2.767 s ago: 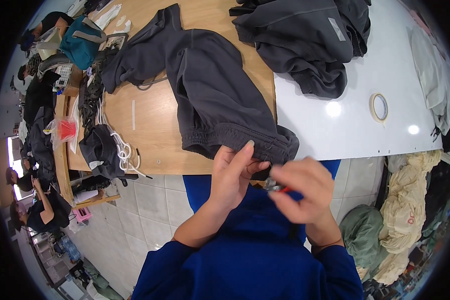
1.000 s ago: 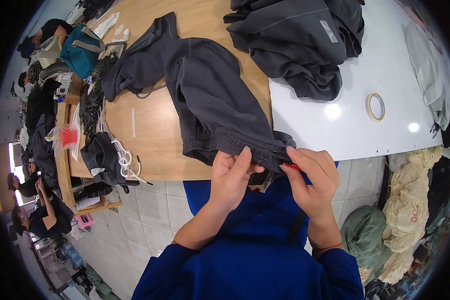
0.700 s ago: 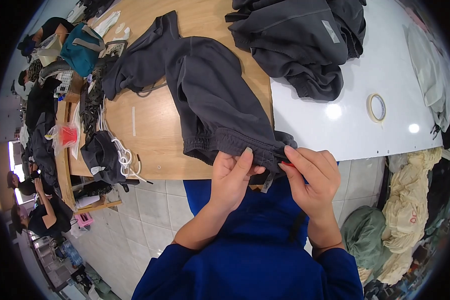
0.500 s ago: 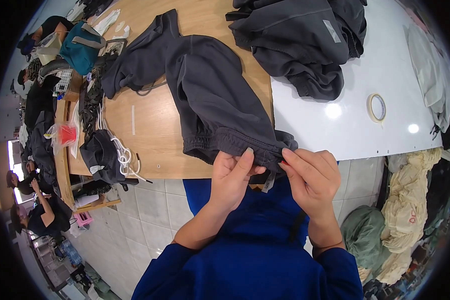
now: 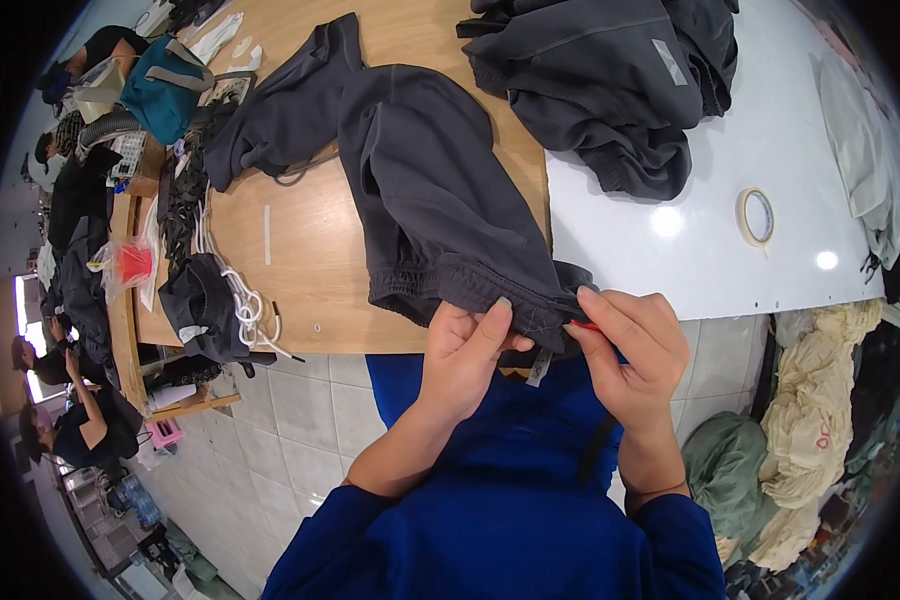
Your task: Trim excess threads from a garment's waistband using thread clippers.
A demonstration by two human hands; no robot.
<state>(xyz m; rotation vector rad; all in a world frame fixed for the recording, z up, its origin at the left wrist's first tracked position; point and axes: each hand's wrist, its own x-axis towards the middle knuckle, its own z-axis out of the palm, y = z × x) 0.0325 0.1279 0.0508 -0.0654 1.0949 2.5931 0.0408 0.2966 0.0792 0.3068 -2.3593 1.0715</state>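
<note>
A pair of dark grey pants [image 5: 440,185] stretches from the table's far side to its near edge, the gathered elastic waistband towards me. Thumb on top, my left hand [image 5: 468,355] pinches the waistband, with the other fingers beneath the cloth. Just right of it, my right hand [image 5: 635,350] is closed at the end of the waistband. Between its thumb and fingers shows a small red object [image 5: 585,325], mostly hidden, so its kind is unclear. A pale label [image 5: 539,368] hangs below the waistband between my hands.
More dark grey garments [image 5: 590,90] are piled at the far right, near a tape roll [image 5: 756,217]. White cords [image 5: 245,300] lie on a dark bundle at left. A teal bag [image 5: 162,90] stands at the far left, with people beyond. Cream cloth [image 5: 805,430] is heaped at right.
My right hand has shifted slightly right and its fingers have parted a little, showing more of the red object. My left hand keeps its pinch on the waistband.
</note>
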